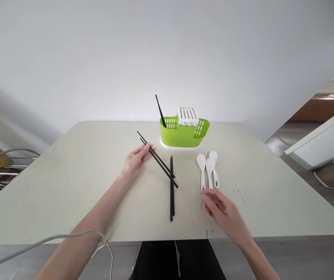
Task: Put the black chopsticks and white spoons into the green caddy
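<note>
Between the thumb and fingers of my left hand (136,161) is a pair of black chopsticks (161,164), slanting down to the right. Their lower ends cross over another pair of black chopsticks (172,202) lying lengthwise on the table. My right hand (223,212) is at the handle ends of the white spoons, its fingers loosely curled and apart. I cannot tell whether it touches them. The left white spoon (201,165), the middle white spoon (210,167) and the right white spoon (214,156) lie close together, bowls away from me.
A green cutlery basket (174,137) with a white slotted rack (188,115) and white base stands near the wall. A black stick (160,111) leans in its left compartment. A pale cable (53,237) crosses my left forearm. A metal rack (7,167) stands at left.
</note>
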Motion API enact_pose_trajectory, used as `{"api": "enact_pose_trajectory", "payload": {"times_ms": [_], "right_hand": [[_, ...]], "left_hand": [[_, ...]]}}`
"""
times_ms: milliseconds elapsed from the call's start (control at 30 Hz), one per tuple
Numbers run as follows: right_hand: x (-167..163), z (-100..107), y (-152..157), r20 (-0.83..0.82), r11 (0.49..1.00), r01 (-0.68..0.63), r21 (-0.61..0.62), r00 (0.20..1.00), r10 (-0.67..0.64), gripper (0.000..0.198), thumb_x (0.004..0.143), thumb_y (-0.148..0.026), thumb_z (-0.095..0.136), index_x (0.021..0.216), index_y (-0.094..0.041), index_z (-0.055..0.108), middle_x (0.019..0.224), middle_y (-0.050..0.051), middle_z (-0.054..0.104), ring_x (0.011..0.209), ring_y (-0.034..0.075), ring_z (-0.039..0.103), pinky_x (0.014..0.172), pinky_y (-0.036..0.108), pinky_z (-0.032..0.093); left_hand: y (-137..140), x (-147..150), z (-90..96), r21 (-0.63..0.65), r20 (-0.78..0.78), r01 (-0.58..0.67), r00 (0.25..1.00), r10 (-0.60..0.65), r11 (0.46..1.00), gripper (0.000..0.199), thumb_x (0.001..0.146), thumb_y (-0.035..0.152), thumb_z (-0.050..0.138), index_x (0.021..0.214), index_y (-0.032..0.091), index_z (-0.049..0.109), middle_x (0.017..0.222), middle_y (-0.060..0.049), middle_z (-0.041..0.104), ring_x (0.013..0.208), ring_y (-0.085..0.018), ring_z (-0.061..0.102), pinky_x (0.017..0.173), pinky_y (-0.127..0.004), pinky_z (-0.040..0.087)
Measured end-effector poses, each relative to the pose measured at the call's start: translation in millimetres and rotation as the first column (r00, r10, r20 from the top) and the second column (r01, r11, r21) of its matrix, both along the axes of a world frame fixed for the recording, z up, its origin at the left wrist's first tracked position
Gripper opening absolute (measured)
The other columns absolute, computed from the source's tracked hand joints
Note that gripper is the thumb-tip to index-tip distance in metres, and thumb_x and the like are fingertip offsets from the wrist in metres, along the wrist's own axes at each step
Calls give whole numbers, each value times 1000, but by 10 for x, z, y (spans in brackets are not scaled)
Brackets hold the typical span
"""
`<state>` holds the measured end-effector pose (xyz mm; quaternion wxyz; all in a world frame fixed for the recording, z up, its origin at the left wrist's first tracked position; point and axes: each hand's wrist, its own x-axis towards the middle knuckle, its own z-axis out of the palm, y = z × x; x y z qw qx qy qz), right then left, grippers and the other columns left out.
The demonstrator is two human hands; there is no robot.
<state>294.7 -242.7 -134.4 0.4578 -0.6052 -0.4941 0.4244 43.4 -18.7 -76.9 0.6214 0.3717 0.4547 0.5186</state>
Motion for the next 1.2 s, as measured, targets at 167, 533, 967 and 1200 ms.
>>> {"api": "enact_pose_trajectory", "payload": {"times_ms": [167, 533, 967, 1200], "right_hand": [[-300, 25, 239, 63, 997, -78, 8, 995, 77, 47, 102, -61, 53, 133, -26, 60, 105, 8, 68, 77, 18, 63, 68, 31, 54], [-498, -50, 605, 257, 991, -128, -25, 958, 130, 45, 106, -60, 44, 119, -25, 69, 94, 4, 78, 68, 19, 62, 70, 34, 49], [-538, -59, 581, 88, 995, -6, -104, 996, 16, 60, 103, -65, 47, 139, -20, 64, 98, 8, 80, 63, 18, 63, 58, 31, 49], [-530, -61, 580, 53, 993, 27, -115, 998, -21, 60, 101, -66, 50, 135, -20, 68, 103, 9, 80, 60, 17, 62, 58, 31, 52]], "left_hand": [[63, 41, -217, -114, 200, -69, 976, 91, 991, 7, 89, 12, 79, 95, 10, 78, 106, -12, 81, 92, -17, 79, 102, -30, 62], [57, 35, -335, -99, 275, -54, 958, 80, 994, 4, 89, 11, 78, 92, 10, 80, 98, -9, 81, 85, -17, 79, 92, -30, 65], [2, 116, -388, -65, 234, 49, 972, -33, 997, 25, 75, 25, 93, 92, 11, 80, 101, -10, 81, 92, -20, 78, 98, -36, 63], [-84, 169, -396, -55, 238, 126, 965, -110, 991, 31, 69, 30, 97, 89, 12, 81, 97, -8, 81, 89, -20, 78, 96, -36, 63]]}}
